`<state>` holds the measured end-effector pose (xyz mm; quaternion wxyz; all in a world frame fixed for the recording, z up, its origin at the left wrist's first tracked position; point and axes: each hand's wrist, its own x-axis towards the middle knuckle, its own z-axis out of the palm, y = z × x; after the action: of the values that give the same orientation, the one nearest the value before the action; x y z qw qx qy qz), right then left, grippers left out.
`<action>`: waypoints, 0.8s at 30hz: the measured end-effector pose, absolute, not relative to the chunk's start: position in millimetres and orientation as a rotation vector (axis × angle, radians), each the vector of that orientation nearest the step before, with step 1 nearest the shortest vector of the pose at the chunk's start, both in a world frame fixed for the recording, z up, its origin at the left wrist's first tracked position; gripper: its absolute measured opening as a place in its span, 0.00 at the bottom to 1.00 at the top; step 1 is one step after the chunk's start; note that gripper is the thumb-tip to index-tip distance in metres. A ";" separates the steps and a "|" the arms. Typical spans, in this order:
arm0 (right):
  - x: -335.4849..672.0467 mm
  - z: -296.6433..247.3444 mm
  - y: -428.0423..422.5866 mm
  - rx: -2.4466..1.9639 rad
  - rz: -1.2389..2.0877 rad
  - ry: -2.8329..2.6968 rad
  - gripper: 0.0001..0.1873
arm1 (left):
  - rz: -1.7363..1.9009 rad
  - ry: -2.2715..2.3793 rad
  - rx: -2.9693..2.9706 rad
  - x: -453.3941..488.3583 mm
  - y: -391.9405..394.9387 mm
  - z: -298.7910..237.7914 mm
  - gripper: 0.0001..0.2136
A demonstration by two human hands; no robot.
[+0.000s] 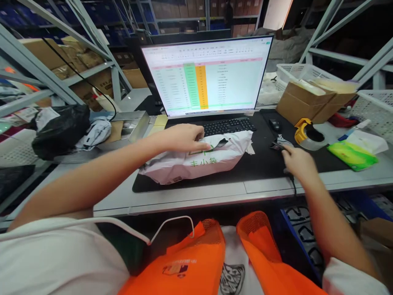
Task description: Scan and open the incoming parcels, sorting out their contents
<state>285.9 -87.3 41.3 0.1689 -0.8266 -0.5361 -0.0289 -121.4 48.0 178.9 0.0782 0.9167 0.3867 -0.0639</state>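
Observation:
A white plastic mailing bag (211, 159) with green print lies on the black desk mat (260, 164). Its upper side has a torn slit with a dark inside showing. My left hand (187, 138) rests on top of the bag, fingers curled and thumb pressed against the plastic beside the slit. To the right, my right hand (299, 162) is closed around a small dark tool (278, 145) whose end points left, low over the mat. The palm hides most of this tool, so its kind is unclear. A black cable (293, 186) hangs over the desk edge below that hand.
Behind the bag stand a keyboard (229, 126) and a monitor (208, 78) showing a spreadsheet. A mouse (274, 125), tape dispenser (308, 135), green packet (352, 155) and cardboard box (303, 100) are at right. A black plastic bag (61, 131) and metal tray (135, 129) sit left.

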 end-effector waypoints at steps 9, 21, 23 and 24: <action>95.3 39.4 -95.1 -1.125 -0.314 -1.926 0.15 | -0.373 0.951 3.150 -93.0 35.2 178.9 0.21; 88.8 38.6 -63.6 -1.007 -0.295 -1.993 0.14 | -0.418 1.118 3.230 -103.9 33.4 170.6 0.16; 91.1 39.5 -68.0 -0.990 -0.337 -2.031 0.16 | -0.424 1.196 3.259 -104.9 36.3 174.3 0.16; 91.5 40.5 -69.5 -0.995 -0.353 -2.048 0.16 | -0.422 1.234 3.259 -105.3 37.4 175.3 0.16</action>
<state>91.5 -69.5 40.5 0.4064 -0.3946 -0.8121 -0.1401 -105.3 37.4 175.3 -0.1835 0.9126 0.3456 -0.1181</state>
